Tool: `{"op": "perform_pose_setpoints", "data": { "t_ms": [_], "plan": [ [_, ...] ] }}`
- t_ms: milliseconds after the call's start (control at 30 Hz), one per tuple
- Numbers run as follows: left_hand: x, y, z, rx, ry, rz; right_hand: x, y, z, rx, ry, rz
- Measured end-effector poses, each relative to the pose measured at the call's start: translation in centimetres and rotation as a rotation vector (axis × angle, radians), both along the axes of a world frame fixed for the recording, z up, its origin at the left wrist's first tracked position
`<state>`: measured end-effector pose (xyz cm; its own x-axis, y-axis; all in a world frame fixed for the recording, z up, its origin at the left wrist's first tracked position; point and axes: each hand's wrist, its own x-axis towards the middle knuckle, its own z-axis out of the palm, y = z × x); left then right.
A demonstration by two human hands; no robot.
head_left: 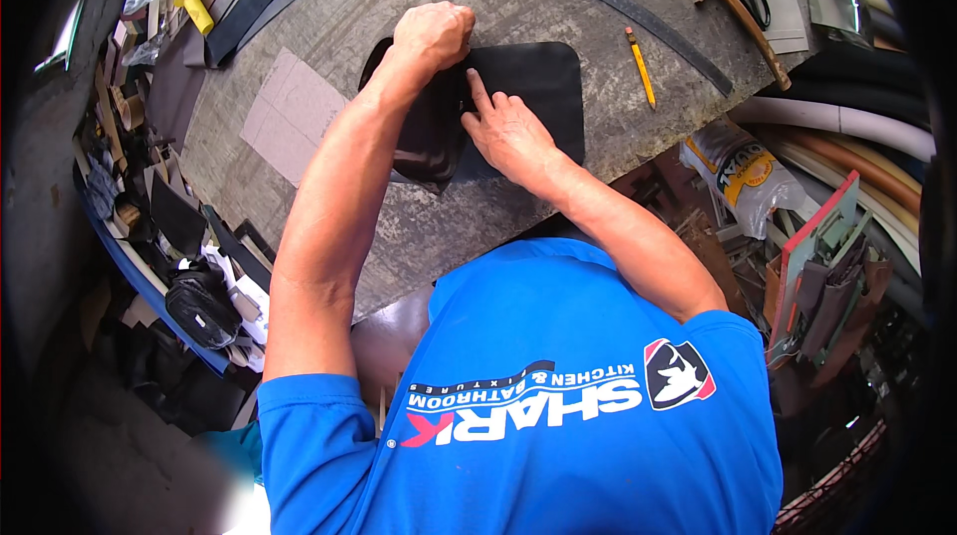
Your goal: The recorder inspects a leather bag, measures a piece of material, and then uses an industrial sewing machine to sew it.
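On the worktable lies a black, leather-like sheet [538,86] with rounded corners. Its right part is flat and matte, while the left part [431,141] looks glossy and curls up from the table. My left hand [435,34] is closed in a fist at the far edge of the curled part and appears to grip it; the fingertips are hidden. Resting on the middle of the sheet, my right hand [508,134] has its index finger stretched out beside the fold and the other fingers partly bent. Nothing shows in its grasp.
A marked pinkish-grey card [291,114] lies left of the sheet. A long metal strip [598,1], a yellow pencil [641,68] and a hammer [743,16] lie to the right. The table [399,246] is edged by scraps at left and rolls [837,126] at right.
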<state>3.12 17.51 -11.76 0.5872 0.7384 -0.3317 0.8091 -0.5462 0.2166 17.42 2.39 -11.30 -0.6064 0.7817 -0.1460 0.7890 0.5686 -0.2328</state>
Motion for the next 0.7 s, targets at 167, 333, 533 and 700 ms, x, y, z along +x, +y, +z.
{"op": "perform_pose_setpoints", "data": {
  "t_ms": [167,333,533,700],
  "plan": [
    [0.3,-0.3,0.1,0.005,0.055,0.019,2.0,-0.2,-0.5,-0.087,0.367,-0.147],
    [0.4,-0.7,0.4,0.044,0.035,0.052,3.8,-3.2,-0.8,-0.041,0.668,-0.408],
    [-0.3,-1.2,-0.1,0.151,-0.143,0.057,3.9,-3.6,-0.2,-0.008,0.679,-0.427],
    [-0.2,-1.5,-0.4,0.128,-0.11,0.101,3.5,-2.5,-0.6,0.051,0.605,-0.372]
  ]
}}
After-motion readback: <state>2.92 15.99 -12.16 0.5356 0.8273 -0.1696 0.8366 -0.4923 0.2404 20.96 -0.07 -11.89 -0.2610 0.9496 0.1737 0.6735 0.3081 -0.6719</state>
